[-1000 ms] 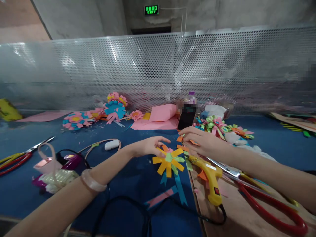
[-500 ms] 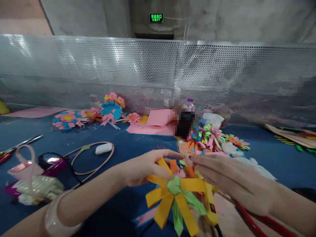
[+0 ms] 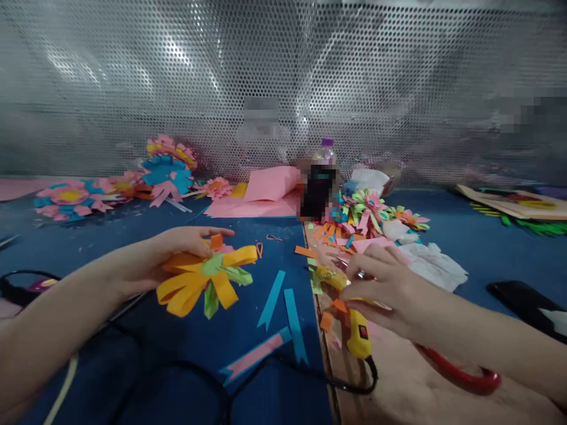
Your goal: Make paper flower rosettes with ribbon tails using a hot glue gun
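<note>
My left hand (image 3: 183,245) holds a yellow paper flower (image 3: 188,289) with a green centre and green leaves, above the blue table. An orange strip shows by its fingers. On the right, my right hand (image 3: 383,280) is closed, with bent fingers around something I cannot make out, right beside the yellow glue gun (image 3: 359,333). Red-handled scissors (image 3: 460,372) lie partly under my right wrist. Between the hands lie blue ribbon strips (image 3: 295,324) and a pink-and-blue ribbon (image 3: 257,356).
Finished paper flowers (image 3: 167,174) and pink sheets (image 3: 270,188) stand at the back before a perforated metal screen (image 3: 212,77). Paper scraps and crumpled tissue (image 3: 436,265) lie at the right, near a black phone (image 3: 522,301). A black cable (image 3: 305,369) crosses the front.
The hands have moved apart. The yellow flower has gone left with my left hand, baring the ribbon strips, and my right hand has curled its fingers. The view has tilted down.
</note>
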